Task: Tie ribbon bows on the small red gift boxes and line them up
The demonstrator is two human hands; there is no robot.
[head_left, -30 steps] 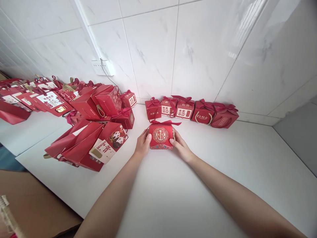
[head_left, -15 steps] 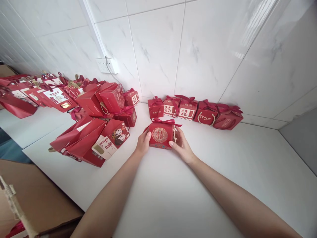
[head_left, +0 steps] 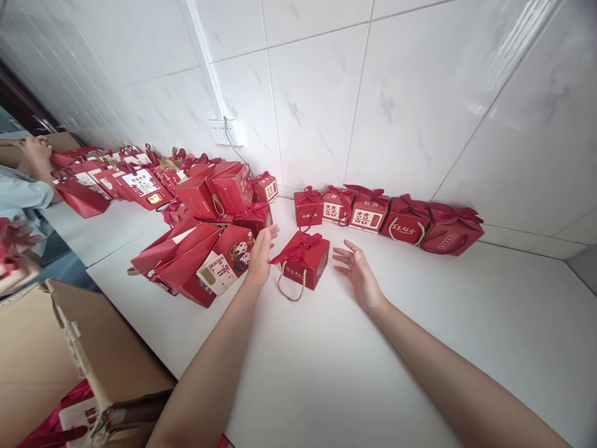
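A small red gift box [head_left: 313, 271] stands upright on the white table between my hands, turned at an angle. A red ribbon bow is tied on its top, and a twisted cord handle [head_left: 291, 299] hangs from its front face. To its left is my left hand [head_left: 262, 254], open with fingers stretched out, apart from the box and close to the bagged group. My right hand [head_left: 358, 274] is open on the other side, fingers spread, a short gap from the box. Neither hand holds anything.
A row of red ribboned boxes [head_left: 405, 225] lines the tiled wall. Several red gift bags [head_left: 189, 261] and boxes crowd the left. An open cardboard carton [head_left: 93, 336] stands at the table's lower left edge. Other people's hands [head_left: 38, 152] show at far left.
Both hands have let go of the gift box and opened beside it. The box has turned, so its cord handle now faces me. The view has shifted left, bringing other people into sight.
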